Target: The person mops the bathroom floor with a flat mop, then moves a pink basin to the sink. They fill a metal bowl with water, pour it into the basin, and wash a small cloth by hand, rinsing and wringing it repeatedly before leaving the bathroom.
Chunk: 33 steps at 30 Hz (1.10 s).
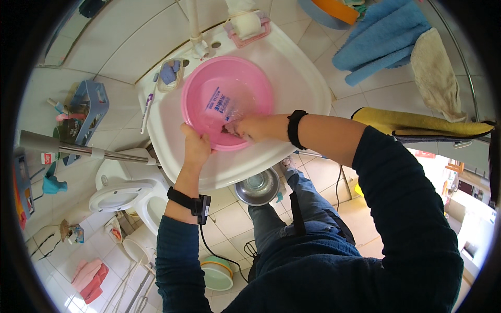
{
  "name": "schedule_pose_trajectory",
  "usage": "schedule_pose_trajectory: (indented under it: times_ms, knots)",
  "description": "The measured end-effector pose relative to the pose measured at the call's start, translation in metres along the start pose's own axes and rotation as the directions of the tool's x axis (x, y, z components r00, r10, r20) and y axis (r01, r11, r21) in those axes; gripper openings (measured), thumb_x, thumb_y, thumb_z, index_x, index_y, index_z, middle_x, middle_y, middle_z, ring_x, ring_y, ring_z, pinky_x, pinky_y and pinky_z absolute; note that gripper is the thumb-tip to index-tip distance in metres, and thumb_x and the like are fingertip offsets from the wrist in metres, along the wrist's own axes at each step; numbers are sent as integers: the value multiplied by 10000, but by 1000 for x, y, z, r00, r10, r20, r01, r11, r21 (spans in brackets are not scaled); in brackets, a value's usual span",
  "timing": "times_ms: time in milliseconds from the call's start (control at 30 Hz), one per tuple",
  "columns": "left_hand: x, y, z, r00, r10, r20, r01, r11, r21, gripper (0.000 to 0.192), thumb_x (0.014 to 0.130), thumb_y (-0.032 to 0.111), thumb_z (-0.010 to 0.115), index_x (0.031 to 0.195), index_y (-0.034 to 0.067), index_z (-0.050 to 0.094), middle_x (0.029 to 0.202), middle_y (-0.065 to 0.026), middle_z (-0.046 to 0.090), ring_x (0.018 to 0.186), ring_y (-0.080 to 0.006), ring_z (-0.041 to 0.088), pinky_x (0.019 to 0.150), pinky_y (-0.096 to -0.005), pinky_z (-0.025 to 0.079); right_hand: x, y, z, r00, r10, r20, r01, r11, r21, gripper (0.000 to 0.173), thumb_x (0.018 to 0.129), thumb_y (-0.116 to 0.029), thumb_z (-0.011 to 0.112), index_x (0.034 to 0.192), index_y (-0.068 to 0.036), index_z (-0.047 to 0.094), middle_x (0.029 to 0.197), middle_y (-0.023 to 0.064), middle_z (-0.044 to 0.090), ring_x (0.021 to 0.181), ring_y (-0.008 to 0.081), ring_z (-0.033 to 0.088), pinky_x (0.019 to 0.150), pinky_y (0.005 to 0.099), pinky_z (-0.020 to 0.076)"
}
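A pink plastic basin with blue printing on its floor and some water in it stands in a white ceramic washbasin. My left hand grips the basin's near left rim, with the thumb on the outside. My right hand is down inside the basin at its near side. Something dark shows by its fingertips, too blurred to name, and whether the fingers are closed on it cannot be told.
On the washbasin's left edge lie a soap dish and a purple-and-white marker. A pink rack sits at the back. Below the front edge is a metal bowl. A toilet stands left; towels hang right.
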State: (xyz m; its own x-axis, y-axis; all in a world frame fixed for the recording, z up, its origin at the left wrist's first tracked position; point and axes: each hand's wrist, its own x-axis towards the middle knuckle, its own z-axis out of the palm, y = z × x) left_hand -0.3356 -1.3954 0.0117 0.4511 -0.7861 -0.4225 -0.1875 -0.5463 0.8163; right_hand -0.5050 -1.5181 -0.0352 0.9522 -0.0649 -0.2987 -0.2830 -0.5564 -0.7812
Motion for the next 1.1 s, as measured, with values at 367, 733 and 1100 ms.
schedule_pose_trajectory:
  times_ms: [367,733,1100]
  knots:
    - [5,19,5,1000,-1,-13,3,996,94,336,837,-24,435,1058,-40,183,897,-282,568,666,-328,645,453,-356,551,26,-10,4,988,148,44,-153,970,188,186,785,-60,578,966,-33,615,815,62,612,800,192,596,686,304,467]
    - [12,22,-10,998,52,21,-54,990,128,365,809,-14,465,1066,-27,207,870,-277,584,622,-336,647,434,-355,558,6,-5,4,978,-200,-51,206,966,153,304,749,-66,609,1050,-31,585,823,89,621,770,221,593,661,339,459]
    - [7,22,14,998,11,-68,-2,992,127,611,769,-15,525,1284,22,200,996,-259,594,807,-359,650,601,-387,545,-3,37,2,1000,-23,21,30,880,-474,356,765,-98,576,1121,-96,573,1052,118,590,1026,264,550,840,420,458]
